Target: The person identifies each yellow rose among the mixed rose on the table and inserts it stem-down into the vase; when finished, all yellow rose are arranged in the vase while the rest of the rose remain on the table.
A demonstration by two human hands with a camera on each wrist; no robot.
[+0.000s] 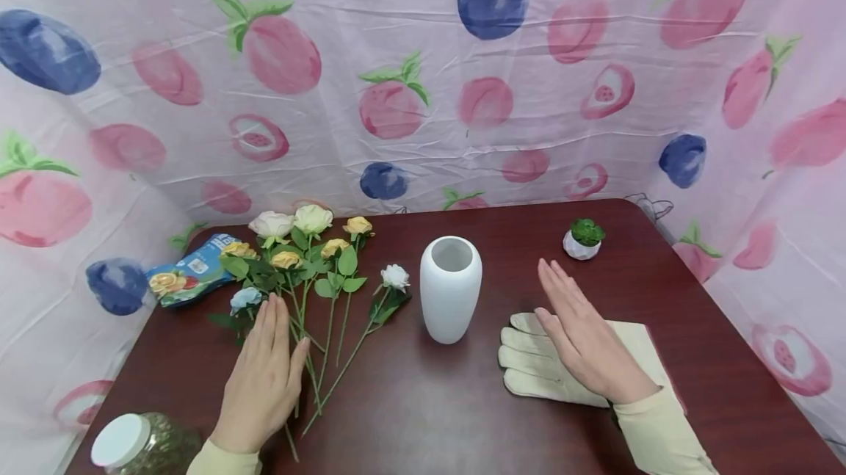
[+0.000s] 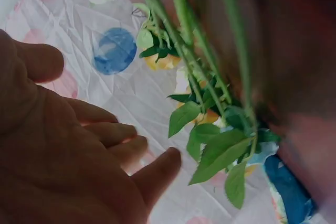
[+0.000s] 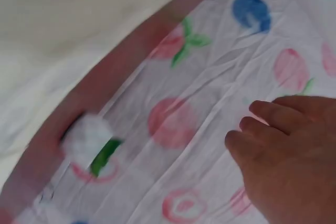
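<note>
My left hand [image 1: 261, 376] is held with straight fingers over the stems of several artificial roses. In the left wrist view, green stems [image 2: 181, 11] and leaves [image 2: 223, 153] show beside its empty palm. The blooms are yellow, white and pale; a light blue rose [image 1: 246, 299] lies just past the fingertips, and a white rose [image 1: 395, 277] lies off to the right. My right hand [image 1: 595, 346], fingers straight and holding nothing, is above a pair of cream work gloves [image 1: 532, 368], hiding part of them. A tall white vase [image 1: 449, 306] stands upright between the hands.
A small potted succulent [image 1: 584, 240] stands at the back right. At the left, a blue packet [image 1: 205, 269] lies beside the roses. A white-lidded jar [image 1: 148, 442] is at the front left. A fruit-print cloth [image 1: 423, 42] hangs around the dark red table [image 1: 396, 401].
</note>
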